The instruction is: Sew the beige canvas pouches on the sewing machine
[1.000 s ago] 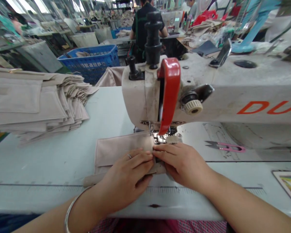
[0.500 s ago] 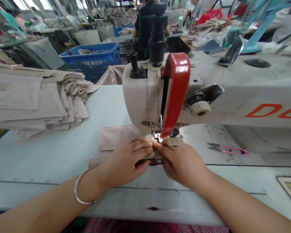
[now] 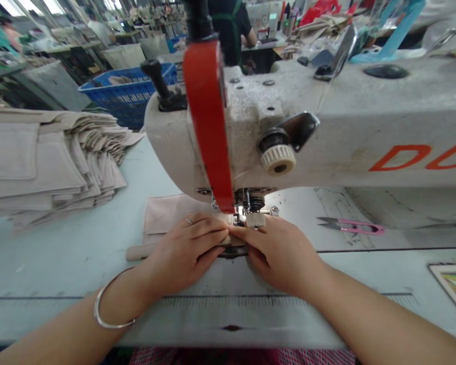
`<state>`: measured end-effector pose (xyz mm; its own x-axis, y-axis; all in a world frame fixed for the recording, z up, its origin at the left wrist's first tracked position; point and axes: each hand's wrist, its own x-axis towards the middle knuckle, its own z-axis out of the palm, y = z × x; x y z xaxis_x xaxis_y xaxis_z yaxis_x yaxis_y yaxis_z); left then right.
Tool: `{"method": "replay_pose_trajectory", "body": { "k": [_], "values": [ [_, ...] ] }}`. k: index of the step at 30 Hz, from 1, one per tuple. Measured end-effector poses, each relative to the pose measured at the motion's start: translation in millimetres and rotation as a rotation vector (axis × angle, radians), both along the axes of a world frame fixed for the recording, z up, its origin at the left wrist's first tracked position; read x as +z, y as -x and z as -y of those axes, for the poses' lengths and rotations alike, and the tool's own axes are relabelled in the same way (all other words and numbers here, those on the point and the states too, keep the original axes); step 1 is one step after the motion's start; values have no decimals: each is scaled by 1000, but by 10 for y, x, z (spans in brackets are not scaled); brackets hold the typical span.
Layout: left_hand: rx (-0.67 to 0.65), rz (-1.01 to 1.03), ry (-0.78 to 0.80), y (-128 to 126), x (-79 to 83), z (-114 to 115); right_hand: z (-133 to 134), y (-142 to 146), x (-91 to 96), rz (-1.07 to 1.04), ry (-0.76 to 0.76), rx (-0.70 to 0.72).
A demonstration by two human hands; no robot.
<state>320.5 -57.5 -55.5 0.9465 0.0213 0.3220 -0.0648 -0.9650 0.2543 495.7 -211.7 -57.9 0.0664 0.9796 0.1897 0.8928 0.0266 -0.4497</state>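
Note:
A beige fabric piece (image 3: 167, 212) with a stitched edge lies under the needle area of a white sewing machine (image 3: 334, 147). My left hand (image 3: 192, 248) grips its front edge, fingers together on top and thumb along the near side. My right hand (image 3: 279, 251) closes on the same edge just right of the presser foot (image 3: 236, 218), with its index fingertip meeting the left fingertips. A narrow fabric roll (image 3: 139, 252) sticks out left from beneath my left hand. Both hands partly hide the cloth at the needle, and a red guard (image 3: 209, 121) hangs above them.
Stacked beige fabric pieces (image 3: 61, 157) rise at the left of the table. Pink-handled thread snips (image 3: 351, 226) lie to the right, under the machine arm. Behind stand a blue plastic basket (image 3: 117, 94) and a seated person (image 3: 231, 30). A ruler scale (image 3: 228, 301) runs along the table front.
The camera has shifted, so the machine head now looks nearer and further left. Both hands keep their hold on the fabric close to the presser foot, with little change in their pose.

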Motion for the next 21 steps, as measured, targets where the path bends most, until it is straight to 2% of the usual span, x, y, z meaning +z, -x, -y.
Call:
{"method": "replay_pose_trajectory", "body": {
  "k": [4,9,14,17,21],
  "values": [
    [76,-44,32,28,6,74,7,36,7,31,26,-10],
    [8,-107,32,6,25,-3,-24,71,1,58,46,-13],
    [-2,-93,24,-57,1,-146,-38,104,-17,95,46,-42],
    [-45,-81,47,-71,-5,-228,-18,66,-25,54,-41,-56],
    [-92,-47,74,-58,4,-386,-17,-56,-18,46,-222,-156]
  ]
}}
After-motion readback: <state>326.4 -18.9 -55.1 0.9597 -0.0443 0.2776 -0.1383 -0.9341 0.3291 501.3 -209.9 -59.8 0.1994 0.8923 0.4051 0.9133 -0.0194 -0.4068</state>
